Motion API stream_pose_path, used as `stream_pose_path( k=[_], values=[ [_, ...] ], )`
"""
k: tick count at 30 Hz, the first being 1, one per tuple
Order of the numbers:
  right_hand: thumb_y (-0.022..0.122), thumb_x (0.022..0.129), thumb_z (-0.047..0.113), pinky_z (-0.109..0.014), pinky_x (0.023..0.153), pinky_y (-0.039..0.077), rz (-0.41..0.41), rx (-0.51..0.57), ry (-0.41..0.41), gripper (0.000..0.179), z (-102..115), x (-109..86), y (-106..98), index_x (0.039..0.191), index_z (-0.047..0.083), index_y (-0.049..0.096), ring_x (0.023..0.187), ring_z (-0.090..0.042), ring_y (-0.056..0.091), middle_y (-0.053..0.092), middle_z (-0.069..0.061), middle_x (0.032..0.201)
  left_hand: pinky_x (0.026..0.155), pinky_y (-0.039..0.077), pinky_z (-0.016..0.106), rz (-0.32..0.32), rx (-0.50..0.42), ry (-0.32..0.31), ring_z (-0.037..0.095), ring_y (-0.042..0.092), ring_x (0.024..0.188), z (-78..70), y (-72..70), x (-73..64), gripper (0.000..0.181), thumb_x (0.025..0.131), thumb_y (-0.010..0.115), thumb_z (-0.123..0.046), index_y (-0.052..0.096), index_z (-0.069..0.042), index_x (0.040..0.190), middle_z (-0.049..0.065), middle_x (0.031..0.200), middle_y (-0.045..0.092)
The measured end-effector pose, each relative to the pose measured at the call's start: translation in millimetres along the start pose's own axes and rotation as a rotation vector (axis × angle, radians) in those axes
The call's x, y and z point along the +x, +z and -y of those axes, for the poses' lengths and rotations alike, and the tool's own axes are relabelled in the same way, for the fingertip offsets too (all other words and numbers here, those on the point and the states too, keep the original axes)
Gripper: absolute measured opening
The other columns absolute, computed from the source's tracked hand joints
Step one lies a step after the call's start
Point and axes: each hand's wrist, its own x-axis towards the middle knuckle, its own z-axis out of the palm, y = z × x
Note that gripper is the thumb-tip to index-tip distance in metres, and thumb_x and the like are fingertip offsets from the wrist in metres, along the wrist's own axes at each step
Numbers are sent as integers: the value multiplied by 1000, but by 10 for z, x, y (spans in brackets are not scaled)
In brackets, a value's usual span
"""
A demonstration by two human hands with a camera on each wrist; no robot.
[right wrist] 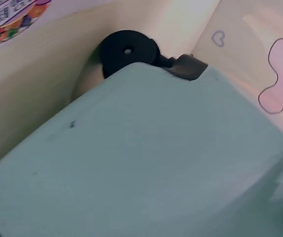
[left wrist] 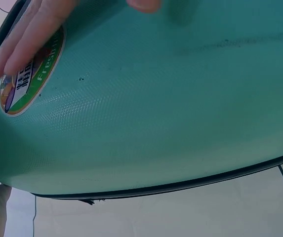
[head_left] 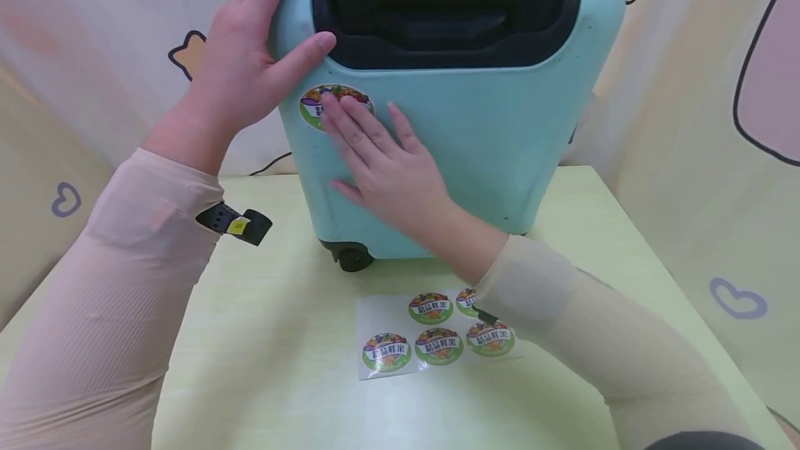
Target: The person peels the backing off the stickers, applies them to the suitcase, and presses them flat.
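Observation:
A light-blue suitcase [head_left: 475,130] with a black handle panel [head_left: 437,19] stands upright on the table. My left hand [head_left: 250,54] grips its upper left corner, with the thumb on the front and the fingers over the edge. Below that thumb, an oval fruit sticker [head_left: 312,108] lies on the suitcase front. Straight fingers of my right hand [head_left: 394,165] rest on this sticker and cover part of it. In the left wrist view the sticker [left wrist: 25,91] shows beneath the fingertips. The right wrist view shows the suitcase shell [right wrist: 146,148] and a black wheel [right wrist: 129,52].
A clear sheet [head_left: 369,304] with several matching round stickers lies on the pale table [head_left: 262,339] before the suitcase, partly under the right forearm. Patterned cloth [head_left: 687,179] hangs around the table. A thin dark cord [head_left: 270,162] runs behind the suitcase's left side.

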Motion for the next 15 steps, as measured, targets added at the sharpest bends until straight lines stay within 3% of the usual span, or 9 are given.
stream_pose_path(
  k=[5,15],
  values=[
    [28,99,48,-46,112,0,58,6,-69,63,87,115,-8,149,10,21,141,-20,12,19,-4,154,98,34,21,-11,-1,11,5,34,125,9,12,-12,56,88,63,-24,41,-10,138,1,141,39],
    [26,99,50,-46,111,0,67,-24,-13,65,91,126,-8,149,10,19,141,-19,10,17,-3,155,99,33,21,-6,4,-4,5,31,127,-1,16,-26,57,88,62,-27,40,-12,139,1,143,37]
  ],
)
